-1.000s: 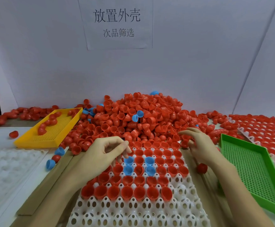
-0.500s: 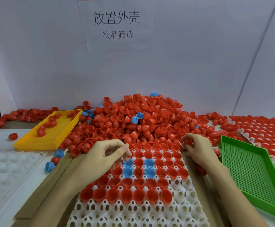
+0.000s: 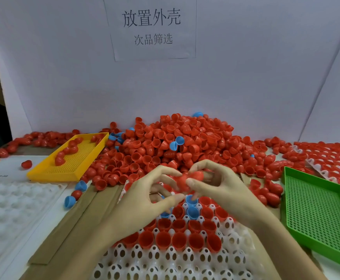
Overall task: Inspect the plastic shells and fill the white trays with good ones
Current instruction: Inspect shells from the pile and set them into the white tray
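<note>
White tray (image 3: pixel 185 263), front centre: far rows filled with red shells, a few blue; near rows empty. Behind it, the shell pile (image 3: pixel 175 142). Right of tray: green basket (image 3: pixel 314 215), empty. Left: yellow basket (image 3: pixel 72 158) (several red shells). Above the tray, left hand (image 3: pixel 145 201) and right hand (image 3: pixel 221 188) together pinch one red shell (image 3: pixel 187 179) at the fingertips.

Shells (image 3: pixel 185 142): red, few blue. Perforated tray (image 3: pixel 185 261): white. Mesh trays: yellow (image 3: pixel 72 158) left of hands, green (image 3: pixel 314 215) right.
</note>
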Demonstrator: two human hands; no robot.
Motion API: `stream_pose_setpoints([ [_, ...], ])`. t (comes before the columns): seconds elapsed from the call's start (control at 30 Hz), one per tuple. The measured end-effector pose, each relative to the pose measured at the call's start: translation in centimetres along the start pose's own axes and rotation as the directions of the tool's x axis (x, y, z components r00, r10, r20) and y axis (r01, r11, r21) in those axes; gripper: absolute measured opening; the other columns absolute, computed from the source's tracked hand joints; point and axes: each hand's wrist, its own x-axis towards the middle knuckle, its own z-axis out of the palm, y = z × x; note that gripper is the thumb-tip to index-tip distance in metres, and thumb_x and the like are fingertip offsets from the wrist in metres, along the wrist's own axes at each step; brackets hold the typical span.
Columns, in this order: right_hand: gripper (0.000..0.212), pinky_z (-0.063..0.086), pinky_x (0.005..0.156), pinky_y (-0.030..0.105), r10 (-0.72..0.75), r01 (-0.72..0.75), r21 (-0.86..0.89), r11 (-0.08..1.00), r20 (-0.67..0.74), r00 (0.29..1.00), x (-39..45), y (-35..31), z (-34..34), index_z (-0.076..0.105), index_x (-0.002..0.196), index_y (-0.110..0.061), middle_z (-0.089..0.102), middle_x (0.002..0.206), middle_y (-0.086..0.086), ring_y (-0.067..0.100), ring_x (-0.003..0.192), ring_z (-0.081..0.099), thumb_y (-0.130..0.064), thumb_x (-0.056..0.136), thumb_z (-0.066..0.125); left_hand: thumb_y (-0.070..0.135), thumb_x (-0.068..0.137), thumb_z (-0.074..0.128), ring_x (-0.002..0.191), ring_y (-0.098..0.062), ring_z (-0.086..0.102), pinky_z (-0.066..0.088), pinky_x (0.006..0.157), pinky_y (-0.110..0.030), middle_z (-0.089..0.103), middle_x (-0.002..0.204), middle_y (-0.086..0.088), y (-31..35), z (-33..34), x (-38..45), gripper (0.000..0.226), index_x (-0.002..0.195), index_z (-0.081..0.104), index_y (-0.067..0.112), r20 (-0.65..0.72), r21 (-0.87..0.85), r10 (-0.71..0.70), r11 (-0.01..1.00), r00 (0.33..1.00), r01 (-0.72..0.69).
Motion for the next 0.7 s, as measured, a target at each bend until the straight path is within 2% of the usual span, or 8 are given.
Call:
stream_pose_setpoints([
  [0.07, 0.029, 0.059, 0.080, 0.026, 0.004, -0.005, 0.030, 1.000, 0.036, 0.999, -0.1, 0.1, 0.9, 0.064, 0.108, -0.007, 0.078, 0.097, 0.012, 0.027, 0.084, 0.076, -0.025, 0.091, 0.078, 0.036, 0.090, 0.080, 0.089, -0.021, 0.075, 0.063, 0.080, -0.037, 0.072, 0.106, 0.007, 0.1, 0.2, -0.1, 0.036, 0.123, 0.065, 0.037, -0.016, 0.028, 0.042, 0.999, 0.999, -0.042],
  [0.17, 0.025, 0.059, 0.082, 0.026, -0.008, 0.005, 0.048, 0.999, 0.061, 0.998, 0.0, 0.1, 1.1, 0.063, 0.107, -0.006, 0.078, 0.103, 0.012, 0.031, 0.091, 0.075, -0.029, 0.098, 0.069, 0.041, 0.091, 0.078, 0.092, -0.021, 0.075, 0.062, 0.081, -0.038, 0.074, 0.103, 0.005, 0.1, 0.0, -0.1, 0.032, 0.120, 0.067, 0.036, -0.058, 0.056, 0.083, 0.995, 0.995, -0.080],
  [0.3, 0.039, 0.060, 0.084, 0.027, -0.013, -0.031, 0.272, 0.962, 0.158, 0.987, 0.1, -0.1, 0.4, 0.070, 0.107, -0.004, 0.073, 0.117, 0.021, 0.037, 0.112, 0.071, -0.034, 0.110, 0.046, 0.036, 0.094, 0.075, 0.096, -0.016, 0.075, 0.061, 0.089, -0.035, 0.073, 0.115, 0.013, 0.1, -0.6, 0.0, 0.033, 0.125, 0.067, 0.044, -0.075, 0.096, 0.081, 0.993, 0.994, -0.073],
  [0.47, 0.017, 0.061, 0.088, 0.032, 0.000, -0.004, 0.048, 0.999, 0.092, 0.996, 0.1, 0.1, -0.6, 0.071, 0.116, -0.017, 0.076, 0.116, 0.006, 0.027, 0.106, 0.074, -0.021, 0.100, 0.068, 0.028, 0.092, 0.079, 0.099, -0.013, 0.073, 0.059, 0.089, -0.026, 0.070, 0.116, 0.016, 0.1, -0.6, 0.0, 0.037, 0.123, 0.068, 0.045, -0.062, 0.165, 0.153, 0.976, 0.986, -0.141],
  [0.53, 0.016, 0.062, 0.089, 0.034, -0.028, 0.027, -0.079, 0.997, -0.015, 0.999, 0.0, -0.1, -0.7, 0.073, 0.113, -0.023, 0.076, 0.114, -0.001, 0.022, 0.102, 0.075, -0.020, 0.097, 0.072, 0.034, 0.089, 0.081, 0.095, -0.015, 0.072, 0.060, 0.085, -0.027, 0.068, 0.115, 0.014, 0.0, -0.7, -0.1, 0.035, 0.119, 0.069, 0.045, -0.089, 0.259, 0.200, 0.951, 0.976, -0.172],
  [0.6, 0.009, 0.060, 0.085, 0.030, -0.127, 0.094, -0.208, 0.974, -0.151, 0.980, -0.1, -0.5, -0.7, 0.077, 0.103, -0.026, 0.077, 0.104, -0.006, 0.011, 0.091, 0.073, -0.023, 0.095, 0.073, 0.036, 0.085, 0.083, 0.090, -0.013, 0.070, 0.059, 0.080, -0.026, 0.064, 0.110, 0.015, 0.1, -0.8, -0.2, 0.034, 0.115, 0.068, 0.042, -0.129, 0.394, 0.278, 0.895, 0.952, -0.208],
  [0.63, 0.007, 0.057, 0.079, 0.025, -0.160, 0.120, -0.232, 0.965, -0.160, 0.974, -0.2, -0.7, -0.7, 0.078, 0.100, -0.026, 0.076, 0.097, -0.008, 0.006, 0.084, 0.070, -0.026, 0.095, 0.073, 0.034, 0.084, 0.084, 0.089, -0.012, 0.068, 0.058, 0.078, -0.025, 0.061, 0.108, 0.016, 0.2, -0.7, -0.2, 0.034, 0.114, 0.068, 0.038, -0.136, 0.439, 0.317, 0.869, 0.938, -0.230],
  [0.7, 0.011, 0.053, 0.071, 0.019, -0.155, 0.134, -0.242, 0.961, -0.071, 0.985, -0.4, -0.9, -0.5, 0.080, 0.098, -0.026, 0.075, 0.088, -0.007, 0.004, 0.075, 0.066, -0.032, 0.096, 0.071, 0.027, 0.084, 0.085, 0.088, -0.009, 0.065, 0.056, 0.078, -0.021, 0.056, 0.107, 0.017, 0.5, -0.4, -0.3, 0.034, 0.114, 0.068, 0.031, -0.123, 0.501, 0.391, 0.818, 0.912, -0.283],
])
